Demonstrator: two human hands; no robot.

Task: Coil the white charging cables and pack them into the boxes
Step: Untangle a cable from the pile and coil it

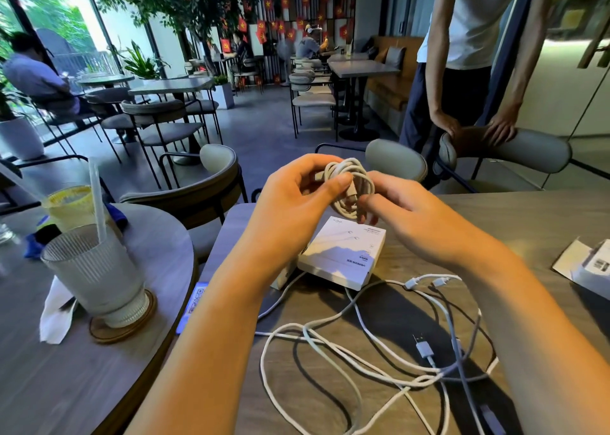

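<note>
Pinching a coiled white cable [350,187] above the box [341,253], left hand [290,203] and right hand [406,210] raised together.

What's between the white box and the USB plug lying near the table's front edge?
Head view: loose white cables cross the bare tabletop between the white box and the USB plug.

We see both hands, left hand [290,200] and right hand [406,216], gripping a coiled cable [350,183] at frame centre above a white box [343,253]
</note>
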